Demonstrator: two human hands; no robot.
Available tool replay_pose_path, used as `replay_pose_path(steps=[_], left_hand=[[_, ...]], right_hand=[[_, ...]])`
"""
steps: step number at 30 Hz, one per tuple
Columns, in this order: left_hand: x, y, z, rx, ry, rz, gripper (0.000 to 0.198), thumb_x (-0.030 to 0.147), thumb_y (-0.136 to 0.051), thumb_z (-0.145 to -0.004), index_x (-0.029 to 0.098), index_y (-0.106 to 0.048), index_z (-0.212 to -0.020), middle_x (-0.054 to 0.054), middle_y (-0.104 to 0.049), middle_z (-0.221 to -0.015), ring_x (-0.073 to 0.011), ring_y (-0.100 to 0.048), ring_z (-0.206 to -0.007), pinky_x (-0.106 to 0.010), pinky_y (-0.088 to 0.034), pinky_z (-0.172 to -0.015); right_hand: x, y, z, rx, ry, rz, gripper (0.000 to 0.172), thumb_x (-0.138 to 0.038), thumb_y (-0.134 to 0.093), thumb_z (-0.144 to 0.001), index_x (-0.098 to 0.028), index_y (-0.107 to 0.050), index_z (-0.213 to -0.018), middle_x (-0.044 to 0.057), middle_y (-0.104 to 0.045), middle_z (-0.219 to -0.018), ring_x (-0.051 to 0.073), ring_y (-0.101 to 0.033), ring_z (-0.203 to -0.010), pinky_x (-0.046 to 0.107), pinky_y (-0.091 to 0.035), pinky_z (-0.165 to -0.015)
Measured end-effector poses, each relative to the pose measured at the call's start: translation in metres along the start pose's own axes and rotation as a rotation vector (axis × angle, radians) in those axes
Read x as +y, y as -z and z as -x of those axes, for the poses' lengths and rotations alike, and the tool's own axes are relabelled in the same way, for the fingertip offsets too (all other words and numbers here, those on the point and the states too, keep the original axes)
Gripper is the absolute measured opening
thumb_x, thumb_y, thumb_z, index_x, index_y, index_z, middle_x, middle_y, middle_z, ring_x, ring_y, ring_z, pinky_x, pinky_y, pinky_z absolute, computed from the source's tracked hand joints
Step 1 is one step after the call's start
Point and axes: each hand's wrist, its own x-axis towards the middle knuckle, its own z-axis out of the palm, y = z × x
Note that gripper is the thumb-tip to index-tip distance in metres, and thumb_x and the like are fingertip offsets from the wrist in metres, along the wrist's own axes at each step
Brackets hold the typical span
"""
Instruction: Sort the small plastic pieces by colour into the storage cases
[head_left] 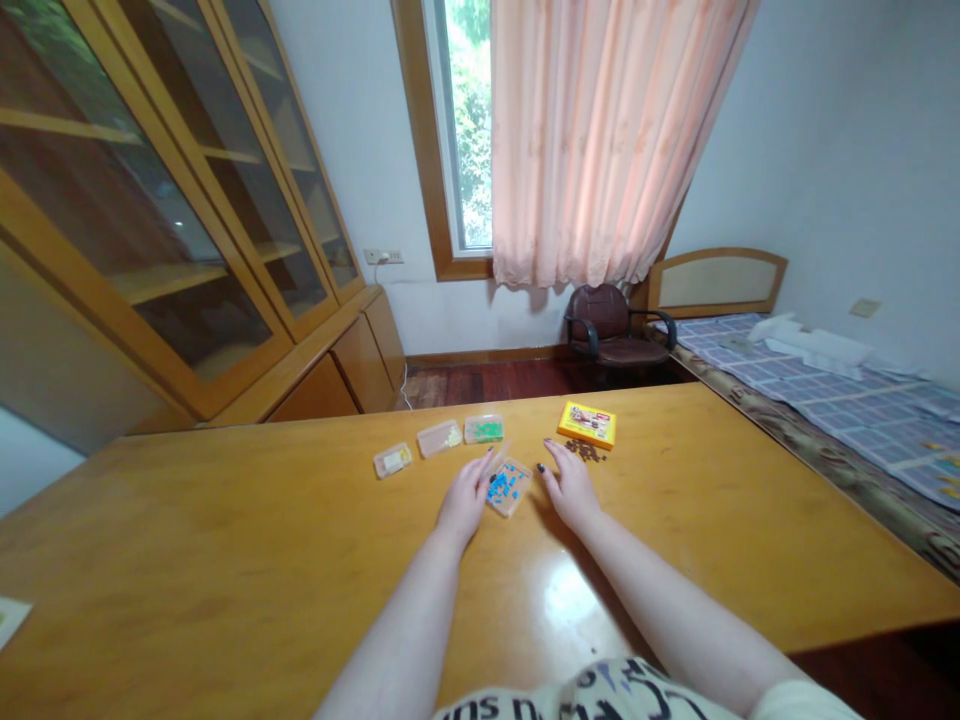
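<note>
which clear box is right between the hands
The clear box with blue pieces, between the left hand and right hand; the other three boxes sit in a row further away and hold no blue.

The left hand (463, 497) and right hand (571, 487) are rested on a wooden table (225, 530); a clear plastic box of blue bits (508, 487) is sat right between them; loose brown bits (583, 451) are seen just past the right hand, by a yellow box (586, 424).
</note>
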Motion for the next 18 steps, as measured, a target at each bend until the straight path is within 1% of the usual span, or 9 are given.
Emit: replay_pose_path(steps=[3,5,6,8,11,13,16,18], left_hand=[[0.005,-0.004,0.001,-0.149,-0.101,-0.026,0.048,0.022,-0.041,-0.090,0.027,-0.042,-0.137,-0.004,-0.051,-0.136,-0.0175,-0.047,-0.123,-0.037,-0.035,-0.107],[0.008,-0.005,0.003,-0.235,-0.151,-0.049,0.049,0.025,-0.042,-0.090,0.029,-0.040,-0.138,-0.002,-0.046,-0.141,-0.0179,-0.043,-0.127,-0.039,-0.031,-0.110],[0.009,-0.006,0.004,-0.266,-0.158,-0.061,0.049,0.026,-0.041,-0.090,0.030,-0.038,-0.139,-0.002,-0.043,-0.143,-0.0183,-0.040,-0.130,-0.041,-0.028,-0.111],[0.012,-0.007,0.006,-0.304,-0.141,-0.093,0.048,0.029,-0.039,-0.091,0.030,-0.037,-0.140,-0.003,-0.038,-0.146,-0.0195,-0.035,-0.134,-0.045,-0.025,-0.112],[0.015,-0.008,0.008,-0.329,-0.114,-0.170,0.046,0.031,-0.042,-0.091,0.032,-0.041,-0.137,-0.005,-0.034,-0.148,-0.0226,-0.031,-0.136,-0.050,-0.022,-0.112],[0.017,-0.008,0.009,-0.337,-0.105,-0.221,0.046,0.032,-0.046,-0.089,0.034,-0.044,-0.135,-0.005,-0.033,-0.149,-0.0237,-0.031,-0.136,-0.051,-0.020,-0.112],[0.020,-0.011,0.009,-0.339,-0.106,-0.271,0.046,0.033,-0.046,-0.089,0.036,-0.044,-0.134,-0.003,-0.033,-0.149,-0.0228,-0.031,-0.136,-0.054,-0.014,-0.112],[0.020,-0.013,0.009,-0.330,-0.099,-0.291,0.047,0.031,-0.043,-0.090,0.035,-0.039,-0.137,-0.003,-0.032,-0.150,-0.0213,-0.030,-0.136,-0.054,-0.011,-0.113]], right_hand=[[-0.003,0.001,0.008,-0.112,0.093,0.040,0.055,-0.035,-0.043,-0.090,-0.014,-0.036,-0.140,0.015,-0.040,-0.143,0.025,-0.037,-0.132,0.044,-0.033,-0.107],[-0.007,-0.001,0.013,-0.190,0.150,0.064,0.060,-0.035,-0.045,-0.089,-0.012,-0.031,-0.143,0.015,-0.033,-0.147,0.025,-0.031,-0.135,0.045,-0.029,-0.109],[-0.009,-0.002,0.015,-0.224,0.172,0.077,0.060,-0.034,-0.045,-0.089,-0.012,-0.031,-0.143,0.015,-0.032,-0.148,0.024,-0.030,-0.136,0.046,-0.026,-0.110],[-0.011,-0.004,0.016,-0.259,0.183,0.107,0.056,-0.031,-0.045,-0.089,-0.013,-0.035,-0.141,0.014,-0.035,-0.146,0.024,-0.031,-0.135,0.048,-0.024,-0.111],[-0.010,-0.005,0.015,-0.227,0.145,0.150,0.042,-0.026,-0.043,-0.090,-0.016,-0.051,-0.130,0.013,-0.044,-0.140,0.025,-0.036,-0.132,0.050,-0.026,-0.109],[-0.010,-0.005,0.014,-0.212,0.150,0.154,0.036,-0.024,-0.043,-0.090,-0.018,-0.060,-0.121,0.012,-0.050,-0.136,0.026,-0.039,-0.130,0.051,-0.028,-0.108],[-0.010,-0.006,0.014,-0.241,0.190,0.136,0.034,-0.021,-0.043,-0.090,-0.019,-0.061,-0.119,0.011,-0.056,-0.130,0.025,-0.043,-0.128,0.051,-0.029,-0.107],[-0.010,-0.007,0.013,-0.273,0.191,0.134,0.036,-0.020,-0.044,-0.089,-0.018,-0.059,-0.122,0.011,-0.057,-0.129,0.024,-0.044,-0.127,0.050,-0.031,-0.106]])
